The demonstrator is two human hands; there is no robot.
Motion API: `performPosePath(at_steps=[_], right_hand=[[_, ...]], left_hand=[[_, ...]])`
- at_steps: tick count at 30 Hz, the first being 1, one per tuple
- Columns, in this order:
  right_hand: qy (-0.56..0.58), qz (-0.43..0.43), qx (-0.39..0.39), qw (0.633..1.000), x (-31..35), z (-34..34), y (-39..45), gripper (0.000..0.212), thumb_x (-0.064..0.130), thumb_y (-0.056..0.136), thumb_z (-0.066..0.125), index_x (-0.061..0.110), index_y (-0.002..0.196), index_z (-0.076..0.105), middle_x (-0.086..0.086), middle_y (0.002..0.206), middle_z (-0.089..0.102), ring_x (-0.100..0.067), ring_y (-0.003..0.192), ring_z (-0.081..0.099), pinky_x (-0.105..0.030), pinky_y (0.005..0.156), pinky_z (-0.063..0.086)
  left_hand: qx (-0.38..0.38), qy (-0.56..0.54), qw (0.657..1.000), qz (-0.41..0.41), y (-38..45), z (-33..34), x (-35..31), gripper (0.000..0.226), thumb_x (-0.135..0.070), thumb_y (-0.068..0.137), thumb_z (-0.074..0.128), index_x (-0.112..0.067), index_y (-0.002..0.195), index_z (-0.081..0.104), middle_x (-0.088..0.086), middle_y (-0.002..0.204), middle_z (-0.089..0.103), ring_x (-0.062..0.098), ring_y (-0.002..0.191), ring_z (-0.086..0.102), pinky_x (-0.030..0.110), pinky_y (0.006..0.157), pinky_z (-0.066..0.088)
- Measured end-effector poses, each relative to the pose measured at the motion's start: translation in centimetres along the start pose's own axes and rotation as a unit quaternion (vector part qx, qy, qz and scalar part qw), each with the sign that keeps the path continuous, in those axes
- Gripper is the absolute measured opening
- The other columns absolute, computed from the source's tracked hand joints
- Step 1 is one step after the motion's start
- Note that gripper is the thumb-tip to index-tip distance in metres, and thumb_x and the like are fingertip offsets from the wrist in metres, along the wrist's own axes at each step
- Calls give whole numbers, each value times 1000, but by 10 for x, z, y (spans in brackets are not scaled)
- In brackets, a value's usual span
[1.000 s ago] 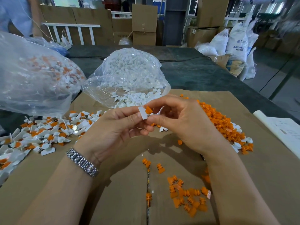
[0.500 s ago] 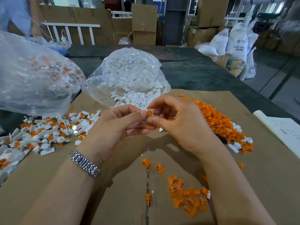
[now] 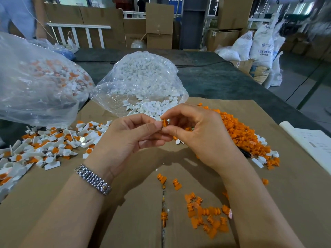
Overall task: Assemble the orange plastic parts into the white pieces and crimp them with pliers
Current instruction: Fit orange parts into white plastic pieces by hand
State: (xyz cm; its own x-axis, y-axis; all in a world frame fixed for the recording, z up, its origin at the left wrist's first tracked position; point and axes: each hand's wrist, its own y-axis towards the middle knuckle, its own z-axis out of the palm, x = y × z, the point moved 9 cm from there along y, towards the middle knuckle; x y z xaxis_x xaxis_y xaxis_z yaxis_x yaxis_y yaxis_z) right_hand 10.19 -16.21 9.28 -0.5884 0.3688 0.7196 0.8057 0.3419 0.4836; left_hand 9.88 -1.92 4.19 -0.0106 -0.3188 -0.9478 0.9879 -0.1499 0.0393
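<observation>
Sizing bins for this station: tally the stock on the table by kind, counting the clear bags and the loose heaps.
Bag of white pieces: 1
Bag of white-and-orange parts: 1
Loose white-and-orange heap: 1
Loose orange heaps: 2, the big heap and the small heap
Total: 5

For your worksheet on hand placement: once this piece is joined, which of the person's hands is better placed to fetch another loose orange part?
Probably the right hand: the big orange pile lies directly beside it, while the left hand sits nearer the assembled pieces.
</observation>
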Motion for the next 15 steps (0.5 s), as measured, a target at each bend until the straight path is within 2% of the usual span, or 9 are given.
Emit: performPosePath(at_steps=[10, 13, 15], right_hand=[[-5, 13, 24, 1000, -1, 6, -1, 19, 13, 87, 79, 19, 105, 74, 3, 84, 68, -14, 78, 66, -32, 74, 57], [12, 39, 43, 998, -4, 3, -1, 26, 14, 87, 78, 24, 110, 72, 5, 88, 68, -12, 82, 67, -27, 77, 57], [-18, 75, 15, 997, -16, -10, 0, 32, 17, 89, 76, 31, 116, 68, 9, 95, 67, -8, 87, 66, -22, 80, 56]], left_hand=[[-4, 15, 1000, -11, 2, -3, 3, 18, -16, 79, 74, 0, 82, 68, 23, 86, 74, 32, 80, 76, 26, 66, 60], [-14, 14, 1000, -6, 2, -4, 2, 13, -17, 77, 76, -5, 79, 71, 25, 89, 75, 30, 81, 76, 25, 66, 60], [-28, 7, 1000, -5, 3, -8, 1, 12, -17, 79, 75, -6, 81, 71, 26, 95, 75, 30, 84, 77, 25, 67, 60]])
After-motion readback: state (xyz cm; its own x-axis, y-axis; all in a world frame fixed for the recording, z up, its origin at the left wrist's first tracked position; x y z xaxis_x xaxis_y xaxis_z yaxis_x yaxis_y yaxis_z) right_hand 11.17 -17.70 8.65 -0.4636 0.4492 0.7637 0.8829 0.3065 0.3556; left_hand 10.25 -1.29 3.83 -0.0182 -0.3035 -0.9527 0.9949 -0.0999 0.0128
